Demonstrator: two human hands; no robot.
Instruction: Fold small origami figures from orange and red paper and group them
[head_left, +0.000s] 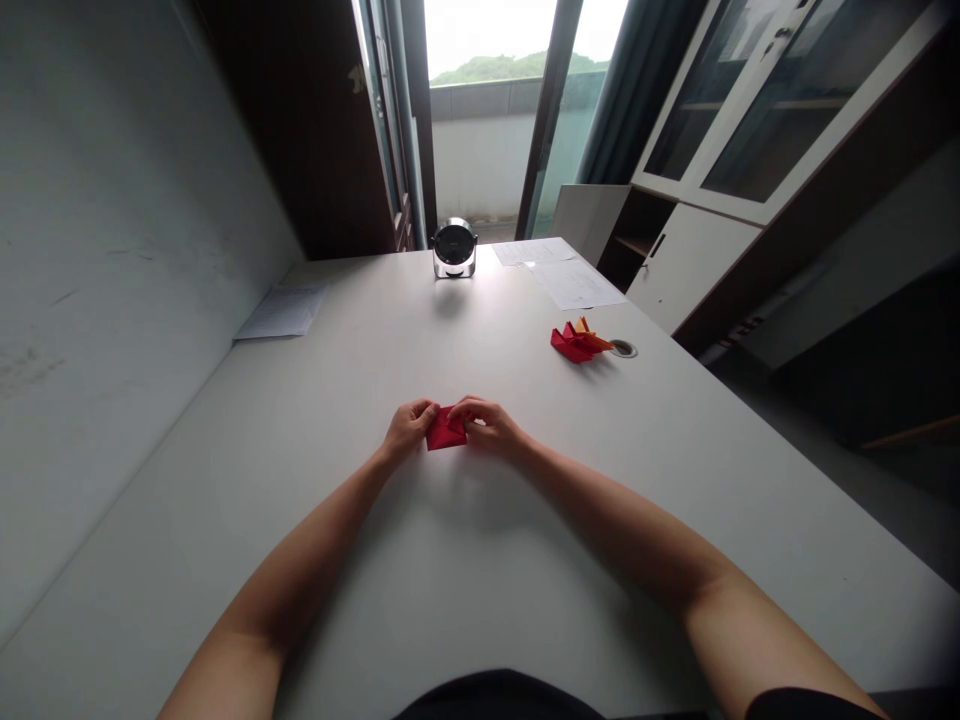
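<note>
Between my two hands is a small piece of folded red paper (444, 432), roughly rectangular, over the middle of the white table. My left hand (409, 425) pinches its left edge, thumb on top. At the right side, my right hand (487, 420) has its fingers closed on the paper's upper right part, with the fingertips bent over its face. The finer creases are too small to make out. Farther off to the right lie folded paper pieces, red ones (576, 344) together with orange ones (595, 338).
A round cable hole (623, 348) sits beside the folded pieces. At the table's far end stands a small silver and black fan-like device (454, 248). Paper sheets (574, 284) lie at the far right, and a paper stack (282, 311) lies by the left wall.
</note>
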